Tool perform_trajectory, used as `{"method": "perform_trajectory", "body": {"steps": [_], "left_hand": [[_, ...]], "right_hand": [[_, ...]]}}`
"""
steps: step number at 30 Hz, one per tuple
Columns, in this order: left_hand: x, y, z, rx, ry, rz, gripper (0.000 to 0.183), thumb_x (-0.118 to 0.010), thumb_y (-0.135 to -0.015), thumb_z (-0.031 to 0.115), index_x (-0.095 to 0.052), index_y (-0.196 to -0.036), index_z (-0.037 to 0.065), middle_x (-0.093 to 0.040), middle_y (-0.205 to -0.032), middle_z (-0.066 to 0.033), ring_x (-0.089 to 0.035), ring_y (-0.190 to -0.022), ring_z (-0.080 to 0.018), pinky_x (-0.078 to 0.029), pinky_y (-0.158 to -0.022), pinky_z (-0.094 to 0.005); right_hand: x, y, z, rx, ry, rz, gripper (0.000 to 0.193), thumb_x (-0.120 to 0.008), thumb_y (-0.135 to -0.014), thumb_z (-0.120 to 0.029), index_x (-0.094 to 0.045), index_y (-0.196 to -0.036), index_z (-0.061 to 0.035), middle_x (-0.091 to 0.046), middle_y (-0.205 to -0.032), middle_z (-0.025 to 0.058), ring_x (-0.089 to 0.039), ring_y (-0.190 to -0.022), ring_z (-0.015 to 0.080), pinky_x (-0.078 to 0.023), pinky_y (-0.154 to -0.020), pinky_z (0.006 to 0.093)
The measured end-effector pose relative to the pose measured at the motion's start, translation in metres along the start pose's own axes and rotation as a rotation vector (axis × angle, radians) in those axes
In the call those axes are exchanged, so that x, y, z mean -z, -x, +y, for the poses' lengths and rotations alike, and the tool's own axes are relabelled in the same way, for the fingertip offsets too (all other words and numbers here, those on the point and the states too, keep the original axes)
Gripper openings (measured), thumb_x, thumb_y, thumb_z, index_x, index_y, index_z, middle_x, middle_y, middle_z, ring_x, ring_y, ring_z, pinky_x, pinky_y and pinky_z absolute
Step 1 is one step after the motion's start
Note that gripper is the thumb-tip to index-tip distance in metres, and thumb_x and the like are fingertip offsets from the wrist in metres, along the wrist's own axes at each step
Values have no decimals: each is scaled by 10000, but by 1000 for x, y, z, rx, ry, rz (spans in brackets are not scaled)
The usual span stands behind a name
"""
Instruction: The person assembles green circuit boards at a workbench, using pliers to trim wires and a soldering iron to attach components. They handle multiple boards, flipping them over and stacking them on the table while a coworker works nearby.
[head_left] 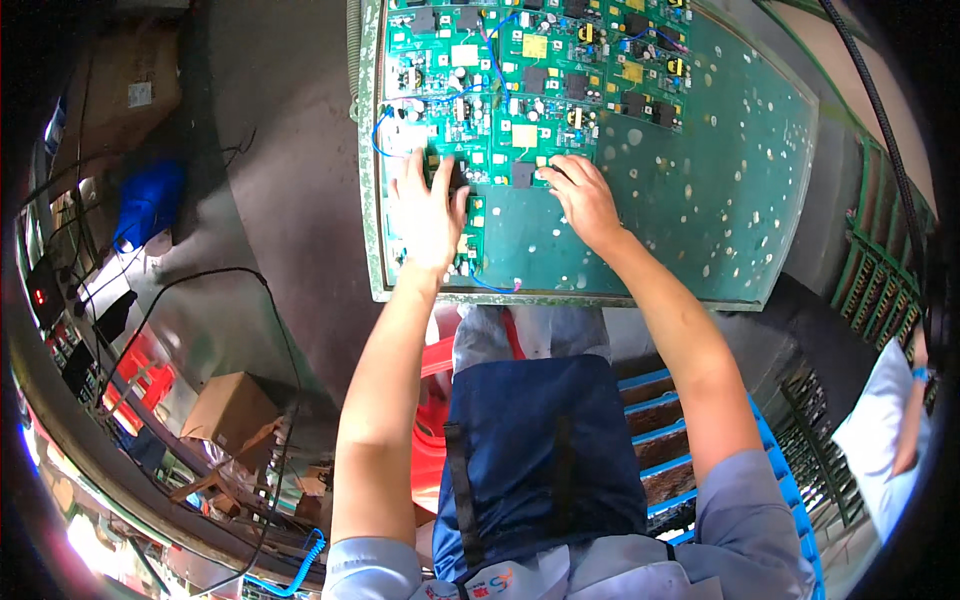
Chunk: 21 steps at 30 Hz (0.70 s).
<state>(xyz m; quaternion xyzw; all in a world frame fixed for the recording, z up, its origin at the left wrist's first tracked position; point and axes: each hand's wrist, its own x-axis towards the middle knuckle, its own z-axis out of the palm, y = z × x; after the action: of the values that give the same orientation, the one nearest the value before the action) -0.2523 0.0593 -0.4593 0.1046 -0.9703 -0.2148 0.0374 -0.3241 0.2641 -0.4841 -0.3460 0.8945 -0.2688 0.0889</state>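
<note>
Green circuit boards (500, 140) with black blocks, yellow and pale squares and blue wires lie in rows on a green tray-like table (690, 215). My left hand (425, 215) rests over the boards at the lower left, fingers spread, covering part of one board. A black block (458, 178) shows between its thumb and index finger. To its right, my right hand (583, 195) touches the lower right part of a neighbouring board, beside another black block (523, 175). Its fingers are bent slightly and apart, with nothing visibly gripped.
A raised rim (560, 299) borders the table. At left stand a cardboard box (230, 418), a blue bag-like bundle (150, 205) and loose black cables (215, 270). Below are a red stool (430, 440) and blue slats (665, 440). Another person's sleeve (880, 435) appears at right.
</note>
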Motion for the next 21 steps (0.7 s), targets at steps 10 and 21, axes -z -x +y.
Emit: {"method": "perform_trajectory", "body": {"steps": [10,21], "left_hand": [[-8,-14,-14,-33,-96,-187,353,-654,-647,209,-541,-971,128,-433,-1073,-96,-405,-1026,-246,-278,-870,-412],[17,-3,1,-26,-49,-72,428,-642,-656,185,-492,-1043,79,-406,-1102,-175,-377,-1047,-302,-283,-870,-404]], "right_hand": [[-3,3,-7,-48,-41,86,276,-567,-637,3,-564,-906,-58,-511,-969,78,-468,-927,254,-399,-783,345],[-1,8,-14,-2,-21,36,309,-598,-604,2,-567,-903,-69,-515,-961,78,-476,-893,253,-403,-765,343]]}}
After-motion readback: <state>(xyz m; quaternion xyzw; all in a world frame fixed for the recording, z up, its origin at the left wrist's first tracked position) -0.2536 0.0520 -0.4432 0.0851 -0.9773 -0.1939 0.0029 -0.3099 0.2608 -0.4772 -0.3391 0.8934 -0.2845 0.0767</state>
